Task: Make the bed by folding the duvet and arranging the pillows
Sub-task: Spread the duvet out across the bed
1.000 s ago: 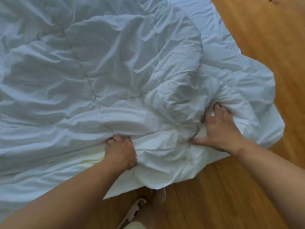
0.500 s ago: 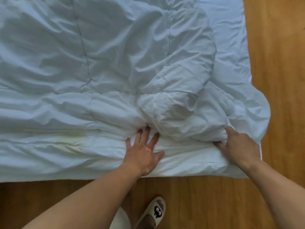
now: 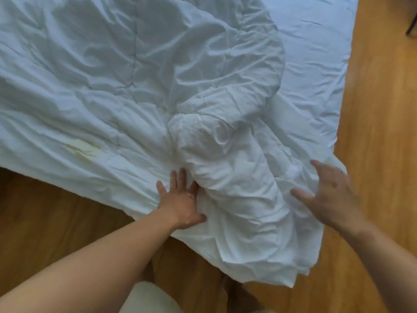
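**While One Hand Presses, One Duvet Lies Bunched at the Near Corner**

As the head view shows it, there is one white duvet (image 3: 135,86) on record. It lies spread and heavily creased across most of the frame. Its near edge runs along the wooden floor (image 3: 379,109), and its near right corner lies rumpled on the boards.

Items counted:

1. Duvet: one. A single thick bunched ridge (image 3: 221,154) rises in the right half and runs toward the near corner. Stitched quilting lines show across the flatter part to the left.
2. Stain: one yellowish mark (image 3: 83,150) on the duvet close to its near edge, left of the ridge.
3. Sheet: one flat white sheet (image 3: 316,53) shows beyond the duvet at the upper right, its right edge meeting the floor.
4. Hands: two, both bare.

The left hand (image 3: 180,204) lies palm down on the duvet just left of the ridge. Its fingers (image 3: 173,177) are straight and spread, with the tips against the base of the ridge. It presses and grips nothing.

The right hand (image 3: 331,195) is over the duvet's right edge, near the corner, and is blurred. Its fingers are splayed wide and hold nothing. Whether it touches the fabric cannot be told.

Other matter: one dark object (image 3: 412,23) is cut off at the upper right edge and cannot be identified. One pale garment (image 3: 144,299) shows at the bottom edge below the left forearm.
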The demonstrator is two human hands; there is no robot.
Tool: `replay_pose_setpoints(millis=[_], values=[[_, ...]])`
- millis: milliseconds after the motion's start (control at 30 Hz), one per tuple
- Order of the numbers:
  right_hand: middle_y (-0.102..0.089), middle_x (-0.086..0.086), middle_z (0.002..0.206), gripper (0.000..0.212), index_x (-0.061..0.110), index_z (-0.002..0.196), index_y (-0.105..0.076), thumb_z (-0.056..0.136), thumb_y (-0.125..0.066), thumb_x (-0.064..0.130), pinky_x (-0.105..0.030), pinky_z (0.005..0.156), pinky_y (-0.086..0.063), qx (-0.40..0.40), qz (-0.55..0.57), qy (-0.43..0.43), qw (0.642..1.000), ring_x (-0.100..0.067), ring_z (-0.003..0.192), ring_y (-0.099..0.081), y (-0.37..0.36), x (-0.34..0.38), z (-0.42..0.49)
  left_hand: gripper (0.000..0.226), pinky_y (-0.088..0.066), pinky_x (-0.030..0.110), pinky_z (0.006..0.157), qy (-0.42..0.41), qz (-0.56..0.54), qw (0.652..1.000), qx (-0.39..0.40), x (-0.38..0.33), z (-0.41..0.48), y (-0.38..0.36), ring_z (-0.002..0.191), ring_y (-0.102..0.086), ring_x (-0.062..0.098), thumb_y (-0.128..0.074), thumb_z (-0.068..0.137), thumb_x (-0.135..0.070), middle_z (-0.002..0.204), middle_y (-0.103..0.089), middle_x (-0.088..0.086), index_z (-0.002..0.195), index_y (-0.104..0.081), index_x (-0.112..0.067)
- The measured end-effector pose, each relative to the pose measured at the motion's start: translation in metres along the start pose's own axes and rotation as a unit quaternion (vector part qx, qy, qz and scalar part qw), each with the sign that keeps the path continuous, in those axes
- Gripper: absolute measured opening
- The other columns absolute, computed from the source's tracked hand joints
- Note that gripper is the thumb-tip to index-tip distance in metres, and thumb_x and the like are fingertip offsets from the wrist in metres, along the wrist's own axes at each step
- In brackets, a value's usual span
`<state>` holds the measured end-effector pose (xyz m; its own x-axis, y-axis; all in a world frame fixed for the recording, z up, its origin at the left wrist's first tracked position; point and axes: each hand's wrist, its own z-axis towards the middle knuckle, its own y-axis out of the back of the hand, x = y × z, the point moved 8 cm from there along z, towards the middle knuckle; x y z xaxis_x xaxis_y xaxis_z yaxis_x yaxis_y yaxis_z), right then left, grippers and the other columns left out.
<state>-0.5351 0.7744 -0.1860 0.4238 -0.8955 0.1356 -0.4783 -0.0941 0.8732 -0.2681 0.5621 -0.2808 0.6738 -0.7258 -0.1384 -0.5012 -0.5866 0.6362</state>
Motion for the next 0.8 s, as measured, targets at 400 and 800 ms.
replay_pose_setpoints(millis=[400, 800], values=[[-0.066, -0.016, 0.082, 0.021, 0.026, 0.097, -0.050, 0.089, -0.061, 0.042, -0.041, 0.061, -0.044, -0.031, -0.049, 0.108, 0.992, -0.042, 0.075, -0.063, 0.026, -0.095, 0.027, 0.090, -0.005, 0.069, 0.117, 0.085, -0.061, 0.994, -0.039, -0.077, -0.017, -0.056, 0.151, 0.027, 0.028, -0.031, 0.088, -0.079, 0.164, 0.027, -0.008, 0.155, 0.018, -0.043], [-0.046, 0.007, 0.134, 0.082, 0.024, 0.142, -0.040, 0.075, -0.083, 0.046, -0.033, 0.097, -0.043, 0.020, 0.072, 0.181, 0.981, -0.015, 0.120, -0.047, -0.007, -0.138, 0.026, 0.083, -0.011, 0.064, 0.119, 0.084, -0.198, 0.965, -0.151, -0.174, -0.012, -0.050, 0.153, 0.011, 0.035, -0.043, 0.089, -0.069, 0.167, 0.011, -0.004, 0.152, 0.008, -0.050]])
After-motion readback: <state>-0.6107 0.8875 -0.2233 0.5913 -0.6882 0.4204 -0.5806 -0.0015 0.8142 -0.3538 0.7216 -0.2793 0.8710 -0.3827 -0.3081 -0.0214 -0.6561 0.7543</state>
